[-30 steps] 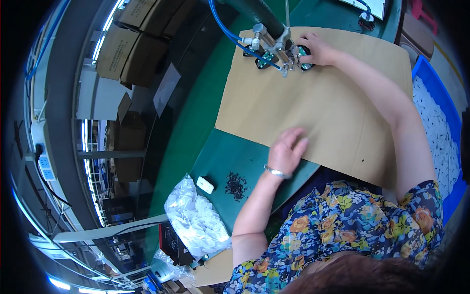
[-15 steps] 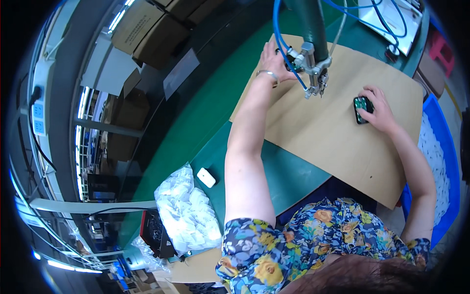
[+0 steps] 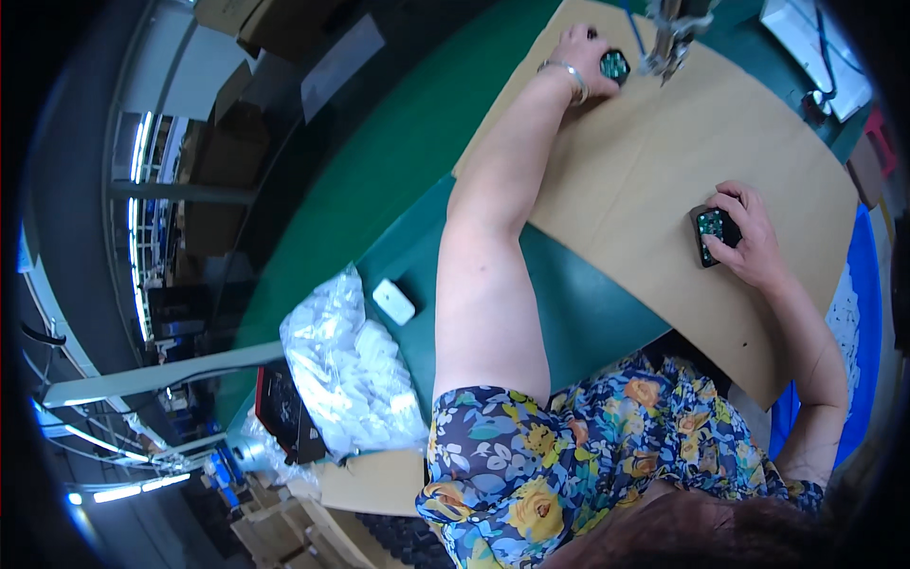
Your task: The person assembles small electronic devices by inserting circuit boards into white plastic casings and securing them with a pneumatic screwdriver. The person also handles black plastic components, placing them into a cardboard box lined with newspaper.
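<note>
My left hand [image 3: 580, 64] reaches to the far end of the cardboard sheet [image 3: 626, 171], its fingers closed around a small black casing [image 3: 615, 66] with a green circuit board inside. Just right of it hangs a metal nozzle assembly [image 3: 671, 43], apart from the hand. On the right half of the sheet, my right hand [image 3: 752, 239] grips a second black casing [image 3: 710, 237] from its right side. A green circuit board shows face up in that casing, with the thumb on its near edge. A dark bit by the left fingertips is too small to name.
Left of my arm, on the green table [image 3: 578, 284], lie a small white case [image 3: 393, 302] and a clear bag of white parts [image 3: 355, 379]. A blue bin [image 3: 864, 313] stands at the right edge. A white tray-like panel [image 3: 815, 52] sits at the far right.
The view has shifted, so the nozzle assembly appears higher and farther right. My left hand and its casing now show clear of the nozzle assembly. Both hands keep their casings.
</note>
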{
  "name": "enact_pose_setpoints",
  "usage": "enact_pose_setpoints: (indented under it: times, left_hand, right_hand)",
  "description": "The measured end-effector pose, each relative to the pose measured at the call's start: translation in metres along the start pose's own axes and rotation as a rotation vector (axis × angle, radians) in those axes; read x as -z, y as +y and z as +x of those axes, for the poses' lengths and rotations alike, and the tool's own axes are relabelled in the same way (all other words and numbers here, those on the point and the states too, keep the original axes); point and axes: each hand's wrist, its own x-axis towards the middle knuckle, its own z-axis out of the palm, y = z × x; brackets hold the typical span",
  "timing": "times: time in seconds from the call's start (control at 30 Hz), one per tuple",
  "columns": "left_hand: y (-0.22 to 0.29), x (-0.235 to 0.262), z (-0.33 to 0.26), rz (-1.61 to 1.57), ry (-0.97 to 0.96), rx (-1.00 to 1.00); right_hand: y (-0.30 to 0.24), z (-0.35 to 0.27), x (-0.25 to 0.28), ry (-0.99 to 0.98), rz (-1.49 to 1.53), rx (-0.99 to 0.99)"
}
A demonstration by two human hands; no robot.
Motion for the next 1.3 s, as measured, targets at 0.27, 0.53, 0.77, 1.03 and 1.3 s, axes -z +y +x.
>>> enact_pose_setpoints:
  times: [0.27,0.53,0.77,1.03,1.3]
  left_hand:
    - [0.002,0.035,-0.079,-0.005,0.05,0.088]
    - [-0.014,0.083,-0.232,0.074,0.002,0.223]
    - [-0.007,0.083,-0.255,0.155,-0.076,0.265]
    - [-0.01,0.08,-0.251,0.133,-0.017,0.213]
    - [0.004,0.086,-0.249,0.108,0.177,0.281]
  right_hand:
    - [-0.089,0.014,-0.053,-0.196,0.147,0.319]
    - [-0.118,0.018,-0.086,-0.269,0.159,0.427]
    - [-0.108,0.029,-0.079,-0.324,0.111,0.412]
    - [-0.033,-0.048,0.033,0.063,0.145,0.061]
    - [0.108,-0.176,0.043,0.636,0.145,-0.912]
